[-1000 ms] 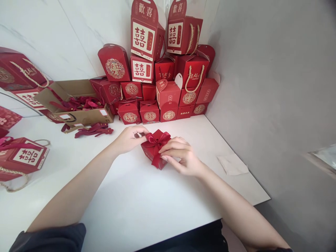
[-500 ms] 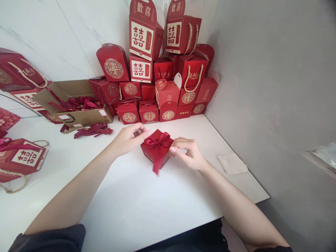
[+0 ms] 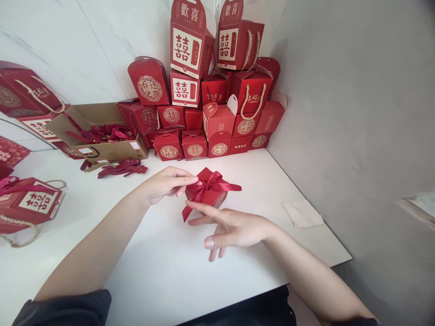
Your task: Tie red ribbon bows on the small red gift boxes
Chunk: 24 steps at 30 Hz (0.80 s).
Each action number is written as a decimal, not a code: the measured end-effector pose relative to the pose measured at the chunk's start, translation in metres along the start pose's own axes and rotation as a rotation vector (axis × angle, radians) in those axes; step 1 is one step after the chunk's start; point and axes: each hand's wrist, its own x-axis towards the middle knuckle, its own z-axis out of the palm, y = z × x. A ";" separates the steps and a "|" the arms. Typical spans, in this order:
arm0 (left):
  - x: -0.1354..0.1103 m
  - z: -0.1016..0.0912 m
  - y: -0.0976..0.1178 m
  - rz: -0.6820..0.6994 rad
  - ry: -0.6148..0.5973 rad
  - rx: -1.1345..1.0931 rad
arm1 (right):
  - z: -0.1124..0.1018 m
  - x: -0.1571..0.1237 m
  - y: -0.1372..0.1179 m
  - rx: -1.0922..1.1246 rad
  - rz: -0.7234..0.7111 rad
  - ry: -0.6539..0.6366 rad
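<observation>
A small red gift box point(image 3: 216, 198) stands on the white table, topped by a shiny red ribbon bow point(image 3: 215, 180). One ribbon tail hangs off the near left side and another sticks out to the right. My left hand point(image 3: 166, 184) pinches the left loop of the bow between thumb and fingers. In front of the box hovers my right hand point(image 3: 234, 228), fingers spread with nothing in them. Its index fingertip is close to the hanging ribbon tail; whether it touches cannot be made out.
Stacked red gift boxes point(image 3: 220, 117) line the back wall. A cardboard box point(image 3: 118, 151) of dark red ribbons stands back left, with more ribbon strips point(image 3: 123, 168) before it. A rope-handled red box point(image 3: 30, 203) lies at left; a folded white cloth point(image 3: 302, 213) lies right.
My right hand has left the bow's right side and come nearer, its fingers spreading. My left hand has moved onto the left loop. The ribbon tails have shifted, one now stretching right.
</observation>
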 end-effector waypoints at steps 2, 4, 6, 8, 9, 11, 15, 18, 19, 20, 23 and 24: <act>0.001 0.000 -0.001 -0.042 -0.065 -0.072 | 0.005 0.003 0.003 -0.029 -0.018 0.012; 0.001 -0.001 -0.001 -0.094 -0.114 -0.105 | 0.004 0.005 0.005 -0.018 -0.045 0.020; 0.002 -0.001 0.000 -0.126 -0.114 -0.114 | 0.000 0.004 0.007 0.034 -0.038 -0.003; 0.002 -0.002 0.000 -0.139 -0.073 -0.107 | -0.006 0.001 0.006 0.084 -0.016 -0.023; 0.002 -0.002 0.000 -0.142 -0.043 -0.090 | -0.010 -0.001 0.006 0.103 -0.010 -0.015; 0.003 -0.002 0.000 -0.149 0.022 -0.030 | -0.016 -0.004 0.004 0.125 -0.035 0.053; 0.004 -0.002 -0.001 -0.123 0.106 0.134 | -0.028 -0.006 0.000 0.089 -0.154 0.354; 0.004 -0.003 -0.003 -0.057 0.170 0.265 | -0.036 -0.008 -0.001 -0.011 -0.181 0.513; 0.004 -0.003 -0.004 -0.032 0.187 0.292 | -0.040 -0.009 0.000 -0.047 -0.165 0.528; 0.005 -0.003 -0.004 -0.009 0.194 0.306 | -0.043 -0.011 0.000 -0.081 -0.139 0.531; 0.006 -0.004 -0.008 0.015 0.156 0.316 | -0.052 -0.018 0.003 -0.165 -0.048 0.489; 0.006 -0.004 -0.009 0.011 0.141 0.330 | -0.055 -0.020 0.004 -0.191 -0.018 0.467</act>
